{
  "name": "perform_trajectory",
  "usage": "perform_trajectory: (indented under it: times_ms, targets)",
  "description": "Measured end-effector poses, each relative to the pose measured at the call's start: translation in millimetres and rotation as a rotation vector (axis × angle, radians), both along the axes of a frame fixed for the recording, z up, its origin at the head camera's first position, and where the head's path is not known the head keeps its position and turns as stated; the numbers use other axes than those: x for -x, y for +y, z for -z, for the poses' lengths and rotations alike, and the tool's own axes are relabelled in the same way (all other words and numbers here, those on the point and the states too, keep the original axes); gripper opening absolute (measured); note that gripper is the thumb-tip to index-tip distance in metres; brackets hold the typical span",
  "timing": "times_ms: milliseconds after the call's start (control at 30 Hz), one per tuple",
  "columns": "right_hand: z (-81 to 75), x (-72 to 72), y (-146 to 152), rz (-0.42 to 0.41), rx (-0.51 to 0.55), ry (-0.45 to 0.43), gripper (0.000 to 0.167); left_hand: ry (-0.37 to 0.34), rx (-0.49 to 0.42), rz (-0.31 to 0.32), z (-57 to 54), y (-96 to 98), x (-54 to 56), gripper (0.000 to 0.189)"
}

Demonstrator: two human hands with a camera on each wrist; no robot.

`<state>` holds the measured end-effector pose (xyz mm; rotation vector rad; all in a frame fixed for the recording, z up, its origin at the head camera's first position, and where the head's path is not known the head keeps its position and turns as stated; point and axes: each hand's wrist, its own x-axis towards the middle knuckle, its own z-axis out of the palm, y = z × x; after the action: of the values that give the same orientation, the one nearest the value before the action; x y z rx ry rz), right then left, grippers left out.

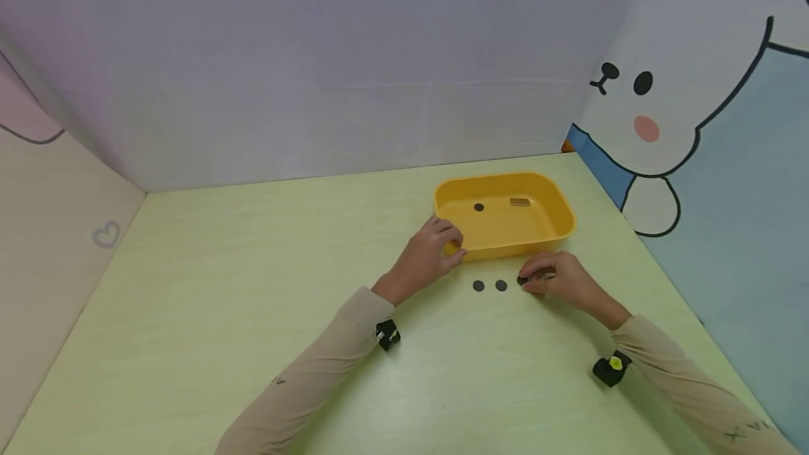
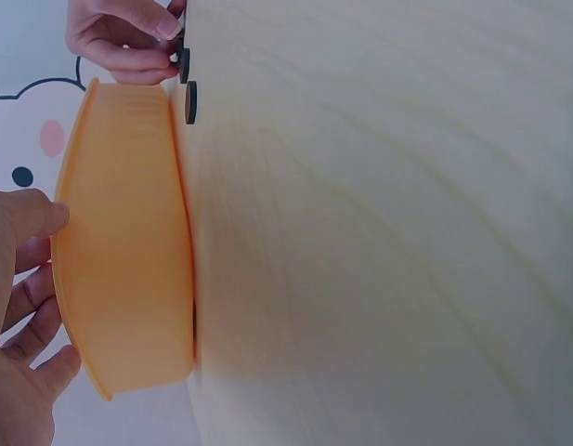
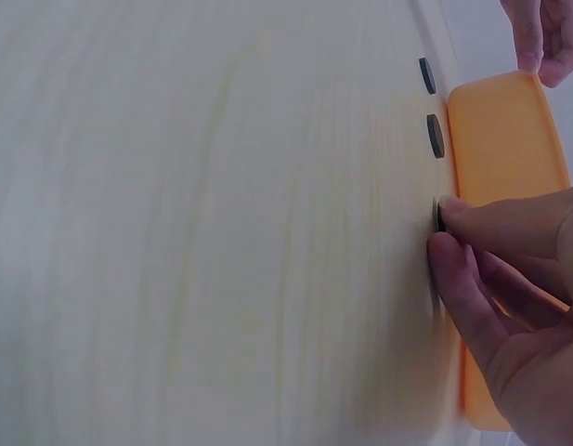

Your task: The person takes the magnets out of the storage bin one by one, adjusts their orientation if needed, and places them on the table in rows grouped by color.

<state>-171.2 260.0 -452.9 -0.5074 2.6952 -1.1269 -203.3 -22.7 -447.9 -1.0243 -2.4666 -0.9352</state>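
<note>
A yellow tray (image 1: 493, 253) stands at the back right of the table. My left hand (image 1: 430, 251) grips its rim at the near left corner; in the left wrist view that hand's fingers (image 2: 45, 358) lie along the rim. Just in front of the tray my right hand (image 1: 562, 279) pinches a small black disc (image 1: 522, 281) at the table surface, between thumb and fingers. Left of it two more black discs, one at the far left (image 1: 478, 286) and one in the middle (image 1: 501, 286), lie flat in a row. Fingertips partly cover the pinched disc.
Inside the tray lie one black disc (image 1: 479, 207) and a small brown rectangular piece (image 1: 520, 202). The pale green table (image 1: 253, 286) meets a white back wall (image 1: 316, 76) and a cartoon-printed side panel (image 1: 727, 244) on the right.
</note>
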Motion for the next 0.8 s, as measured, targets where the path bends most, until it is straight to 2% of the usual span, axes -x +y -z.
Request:
perform_trajectory:
  times_ms: [500,800]
  targets:
    - [1.5,-2.3,-2.2,0.027,0.013,-0.004,0.019,0.027,0.018,0.004,-0.7,0.2,-0.4,0.012]
    - [-5.7,-2.4,-0.6,0.04,0.026,-0.069,0.02,0.029,0.001,0.012,-1.7,0.1,-0.3,0.012]
